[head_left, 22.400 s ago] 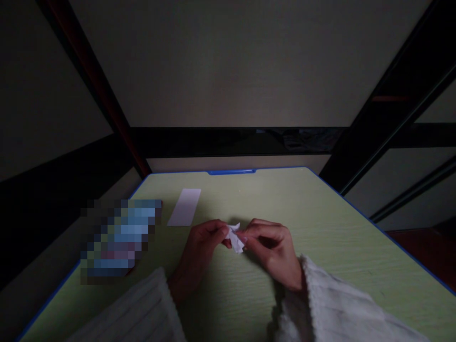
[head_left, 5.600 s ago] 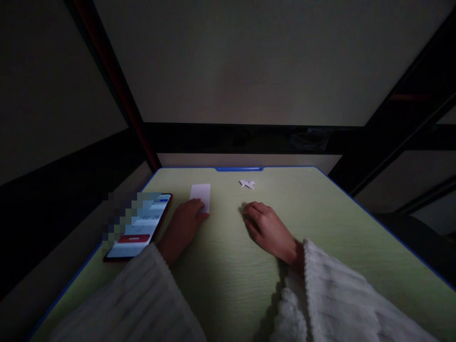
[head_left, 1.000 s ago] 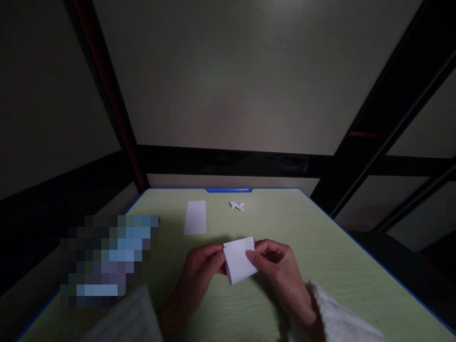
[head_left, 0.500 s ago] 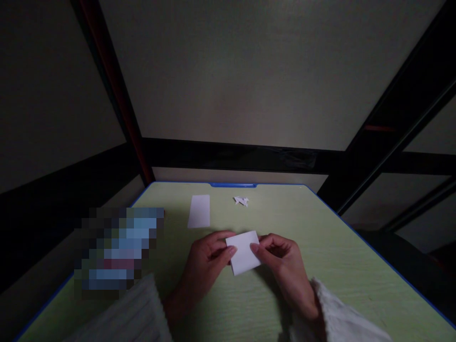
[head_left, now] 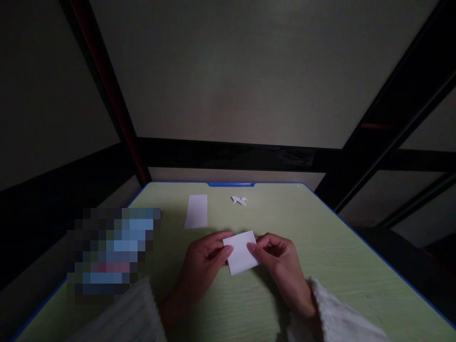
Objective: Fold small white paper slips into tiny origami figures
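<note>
Fingers of the left hand [head_left: 204, 259] and right hand [head_left: 282, 260] pinch a white paper [head_left: 241, 260] between them at the frame's lower centre, a flat sheet [head_left: 196, 212] lying left of centre.

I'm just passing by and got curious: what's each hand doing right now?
Left hand: closed on the left side of a white paper, thumb on top.
Right hand: closed on the same paper's right side, thumb on top.
</note>
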A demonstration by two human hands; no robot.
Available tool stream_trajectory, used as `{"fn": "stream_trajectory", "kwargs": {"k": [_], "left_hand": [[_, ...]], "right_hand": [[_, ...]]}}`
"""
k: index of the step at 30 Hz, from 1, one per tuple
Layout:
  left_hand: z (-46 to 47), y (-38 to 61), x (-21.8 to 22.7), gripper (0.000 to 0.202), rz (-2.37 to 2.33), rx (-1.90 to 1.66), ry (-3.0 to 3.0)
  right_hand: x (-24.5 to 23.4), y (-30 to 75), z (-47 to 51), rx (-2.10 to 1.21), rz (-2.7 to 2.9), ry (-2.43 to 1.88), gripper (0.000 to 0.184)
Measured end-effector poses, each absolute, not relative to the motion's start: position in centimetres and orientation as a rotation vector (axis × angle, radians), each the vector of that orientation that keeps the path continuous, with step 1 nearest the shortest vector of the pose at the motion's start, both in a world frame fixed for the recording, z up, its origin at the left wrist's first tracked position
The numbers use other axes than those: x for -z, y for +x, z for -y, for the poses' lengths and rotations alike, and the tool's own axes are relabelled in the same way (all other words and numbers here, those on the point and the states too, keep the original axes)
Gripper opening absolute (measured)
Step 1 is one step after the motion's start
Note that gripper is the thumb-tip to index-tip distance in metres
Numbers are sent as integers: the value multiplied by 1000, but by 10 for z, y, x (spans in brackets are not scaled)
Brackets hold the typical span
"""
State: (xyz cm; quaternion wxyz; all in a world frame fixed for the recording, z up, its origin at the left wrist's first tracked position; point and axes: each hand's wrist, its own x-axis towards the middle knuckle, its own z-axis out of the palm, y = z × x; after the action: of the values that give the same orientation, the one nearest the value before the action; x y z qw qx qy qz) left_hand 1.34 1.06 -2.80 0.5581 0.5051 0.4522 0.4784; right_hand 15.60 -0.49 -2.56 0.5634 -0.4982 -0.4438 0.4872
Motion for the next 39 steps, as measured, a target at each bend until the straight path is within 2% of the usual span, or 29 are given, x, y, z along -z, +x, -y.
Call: {"fn": "stream_trajectory", "kwargs": {"k": [18,23,29,39], "left_hand": [[-14,17,34,21,-1083,-1151,1288],[-18,16,38,12,-1134,-1170,1419],[-16,13,38,12,-1078,-959,1433],[-17,10,39,11,-1049,-917,1395]], "right_hand": [[26,155,0,-1164,985,-1159,20],[30,155,-1,-1171,997,-1180,16],[28,153,1,-1242,1038,-1131,13],[32,156,2,-1248,1072,-1172,16]]}}
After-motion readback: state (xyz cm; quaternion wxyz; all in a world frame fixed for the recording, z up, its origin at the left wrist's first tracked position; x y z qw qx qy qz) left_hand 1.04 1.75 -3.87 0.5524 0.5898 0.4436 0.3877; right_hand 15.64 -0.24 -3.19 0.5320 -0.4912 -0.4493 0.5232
